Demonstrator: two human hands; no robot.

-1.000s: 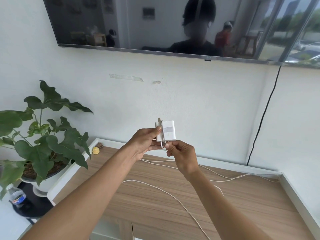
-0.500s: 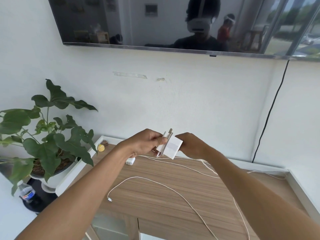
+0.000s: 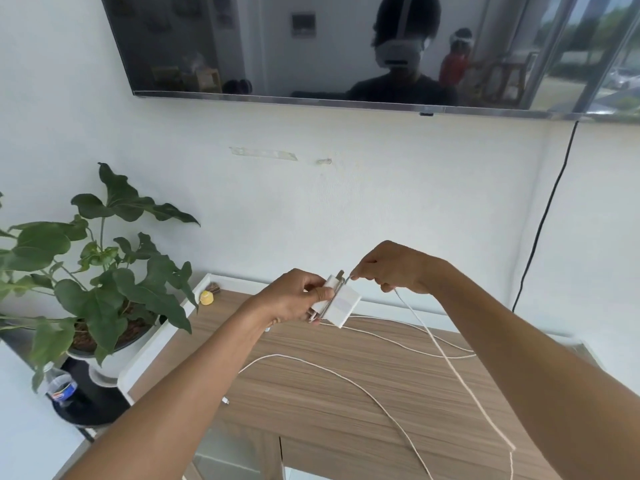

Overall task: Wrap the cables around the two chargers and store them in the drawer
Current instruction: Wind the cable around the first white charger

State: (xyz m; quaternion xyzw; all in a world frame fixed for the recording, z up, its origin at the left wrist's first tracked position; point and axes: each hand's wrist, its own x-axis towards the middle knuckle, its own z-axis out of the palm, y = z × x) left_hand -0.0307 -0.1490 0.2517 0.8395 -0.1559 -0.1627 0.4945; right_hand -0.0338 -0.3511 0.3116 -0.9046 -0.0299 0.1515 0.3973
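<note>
My left hand grips a white charger in the air above the wooden cabinet top. A few turns of white cable cross the charger's middle. My right hand pinches that cable just right of the charger's top, up by the prongs. From there the cable hangs down and to the right, out of the frame's bottom. A second white cable lies loose across the wood, its plug end near the left. The second charger is hidden behind my left arm. No drawer shows.
A potted plant stands left of the cabinet, with a plastic bottle beside it. A small yellow object rests in the cabinet's back left corner. A television hangs on the wall above. A black cord runs down the wall at right.
My right hand moved up and to the right, carrying the cable over the charger's top. The charger has tilted in my left hand. The view has shifted a little downward.
</note>
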